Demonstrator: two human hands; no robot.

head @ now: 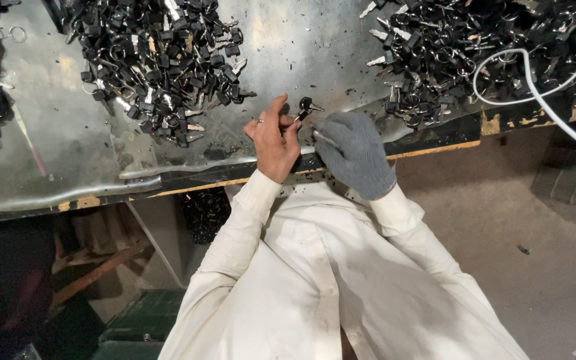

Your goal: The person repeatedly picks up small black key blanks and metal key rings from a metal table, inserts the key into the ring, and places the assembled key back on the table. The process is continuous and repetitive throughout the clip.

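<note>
Black-headed key (306, 105) w/ silver blade, pinched in left hand (273, 140).

— What are the hands doing?
— The bare left hand (273, 141), a ring on one finger, pinches a small black-headed metal key (307, 107) at its fingertips. The right hand in a grey knitted glove (355, 155) rests just beside it, with a thin metal piece (325, 139) showing against the glove.
— And around them?
— A worn sheet-metal bench top (68, 140) carries a heap of black-headed keys (158, 63) on the left, another heap (455, 50) on the right, with a white cable (535, 87) looping over it.
</note>
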